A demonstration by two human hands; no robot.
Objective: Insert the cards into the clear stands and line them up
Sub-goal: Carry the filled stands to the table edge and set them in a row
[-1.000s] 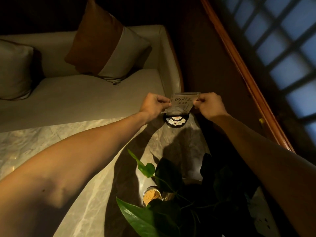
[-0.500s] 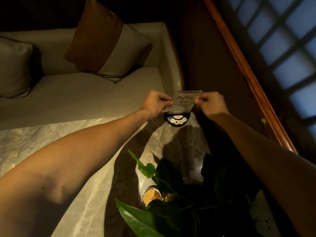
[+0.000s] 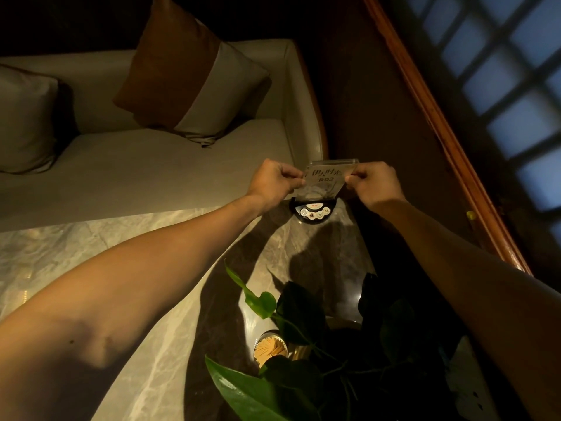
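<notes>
The card point(image 3: 326, 180) sits upright between your hands, left hand point(image 3: 273, 182) and right hand point(image 3: 375, 183) each pinching a side edge with clenched fingers, directly above the clear stand point(image 3: 332, 163) at the counter's point(image 3: 151, 268) far corner.

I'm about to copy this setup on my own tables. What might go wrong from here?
1. The clear stand sits at the far corner of the table; a push from either the left hand or right hand might tip it off.
2. Dim light may hide a crooked card.
3. The forearms cross above the plant and could snag leaves.
</notes>
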